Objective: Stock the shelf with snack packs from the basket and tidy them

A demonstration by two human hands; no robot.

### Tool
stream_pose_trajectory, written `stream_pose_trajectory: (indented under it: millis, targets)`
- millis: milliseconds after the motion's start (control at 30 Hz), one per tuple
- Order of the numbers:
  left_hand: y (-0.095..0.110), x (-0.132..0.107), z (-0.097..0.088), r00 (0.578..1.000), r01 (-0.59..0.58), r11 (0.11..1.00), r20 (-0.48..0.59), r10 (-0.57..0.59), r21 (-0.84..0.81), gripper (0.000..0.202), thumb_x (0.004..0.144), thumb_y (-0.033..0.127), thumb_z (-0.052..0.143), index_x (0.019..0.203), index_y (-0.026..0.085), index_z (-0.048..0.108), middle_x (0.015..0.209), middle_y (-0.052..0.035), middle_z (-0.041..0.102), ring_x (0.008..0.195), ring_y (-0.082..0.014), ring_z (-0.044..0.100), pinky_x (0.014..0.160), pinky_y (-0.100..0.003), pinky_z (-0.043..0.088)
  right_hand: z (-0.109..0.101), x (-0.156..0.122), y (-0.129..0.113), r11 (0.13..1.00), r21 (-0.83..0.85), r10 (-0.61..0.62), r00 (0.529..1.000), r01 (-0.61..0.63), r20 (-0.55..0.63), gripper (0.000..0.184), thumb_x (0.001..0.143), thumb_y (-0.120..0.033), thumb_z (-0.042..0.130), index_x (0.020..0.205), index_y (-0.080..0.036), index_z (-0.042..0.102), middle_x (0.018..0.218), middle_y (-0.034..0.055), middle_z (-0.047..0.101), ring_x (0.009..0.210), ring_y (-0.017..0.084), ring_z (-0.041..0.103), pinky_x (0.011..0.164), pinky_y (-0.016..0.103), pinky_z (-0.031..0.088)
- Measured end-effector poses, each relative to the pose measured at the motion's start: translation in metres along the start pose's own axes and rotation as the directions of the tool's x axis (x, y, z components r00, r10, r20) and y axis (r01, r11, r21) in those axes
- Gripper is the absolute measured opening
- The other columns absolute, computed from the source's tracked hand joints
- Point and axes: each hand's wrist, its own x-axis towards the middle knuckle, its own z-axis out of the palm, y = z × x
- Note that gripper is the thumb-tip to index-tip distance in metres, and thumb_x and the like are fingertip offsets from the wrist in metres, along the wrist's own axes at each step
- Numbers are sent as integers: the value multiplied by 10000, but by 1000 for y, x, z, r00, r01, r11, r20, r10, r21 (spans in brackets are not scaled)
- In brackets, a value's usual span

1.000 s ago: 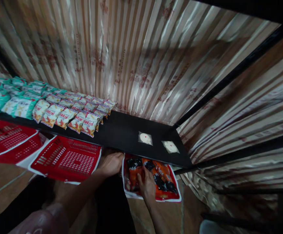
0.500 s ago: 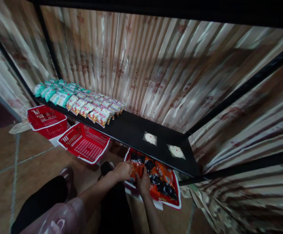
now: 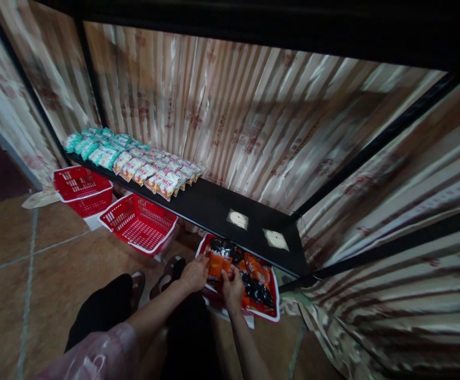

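An orange and black snack bag is held between my two hands, over the left end of a red basket. My left hand is closed on the bag's left edge. With thumb and fingers, my right hand pinches its lower right edge. More orange and black snack bags fill the basket, which sits partly beneath the black shelf. On the shelf's right part lie two flat clear packets with white round contents, a left packet and a right packet.
White and orange snack bags and green snack bags stand in rows on the shelf's left. Two red baskets, one near the middle and one farther left, are below. Black posts and a striped curtain frame the shelf.
The held snack bag has come up slightly and now faces me more fully, with its black top showing. My view has shifted a little. Both hands keep hold.
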Motion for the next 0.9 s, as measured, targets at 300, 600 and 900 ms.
stream_pose_trajectory:
  millis: [300, 600, 900]
  targets:
    - [19, -15, -2, 992, 28, 975, -110, -54, -221, 618, 824, 344, 492, 1385, 132, 343, 1388, -143, 461, 1262, -250, 452, 1055, -376, 345, -29, -7, -58, 986, 162, -47, 997, 38, 56, 439, 681, -514, 581, 965, -180, 580, 799, 31, 635, 700, 170, 574, 673, 292, 470]
    - [34, -28, 4, 986, 2, 895, -148, -76, -446, 566, 841, 397, 489, 1352, 169, 407, 1246, -97, 593, 1157, -237, 544, 1006, -367, 392, -49, -13, -82, 979, 203, -48, 985, 14, 167, 405, 648, -477, 612, 915, -172, 604, 705, -5, 608, 614, 145, 535, 610, 276, 457]
    - [24, -35, 50, 974, 127, 821, -85, -208, -556, 529, 876, 469, 396, 1300, 159, 461, 1338, -98, 528, 1276, -233, 440, 1069, -377, 332, -65, -33, -47, 972, 209, 42, 959, -104, 281, 307, 651, -440, 622, 832, -193, 617, 714, 13, 661, 644, 182, 606, 618, 292, 492]
